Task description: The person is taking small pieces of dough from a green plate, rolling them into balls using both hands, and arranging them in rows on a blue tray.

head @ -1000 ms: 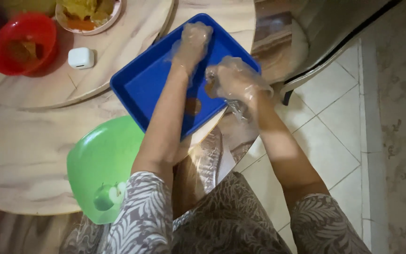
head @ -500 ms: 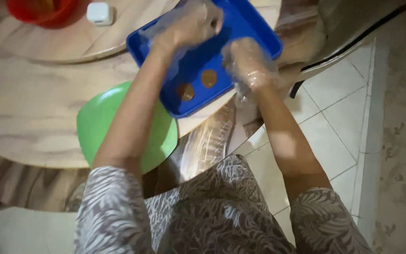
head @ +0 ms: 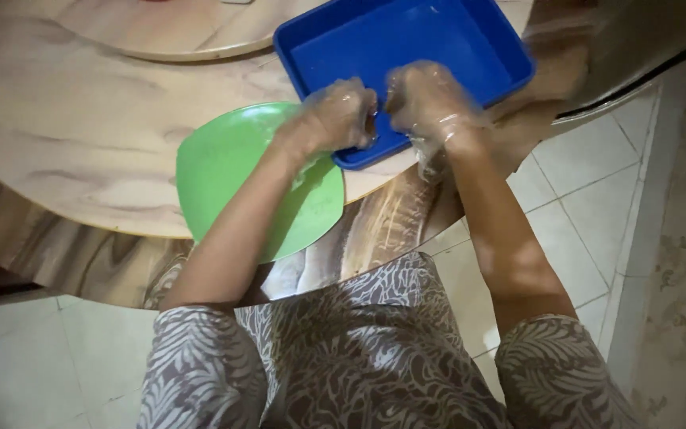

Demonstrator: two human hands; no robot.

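Both hands are over the near edge of the blue tray (head: 438,40), side by side and almost touching. The left hand (head: 335,117) is curled into a loose fist in a thin clear glove, and the right hand (head: 430,102), gloved the same, is bunched up beside it. Between them a small dark bit shows, but I cannot tell what it is or which hand grips it. The tray sits on the round wooden table (head: 65,135), its near corner just past the edge, and the visible part of its floor looks bare. By my reading, the work is in the middle: hands busy at the tray, nothing set down yet on the green plate (head: 224,171) beside it, under the left forearm. No packages, labels or signs show anywhere.
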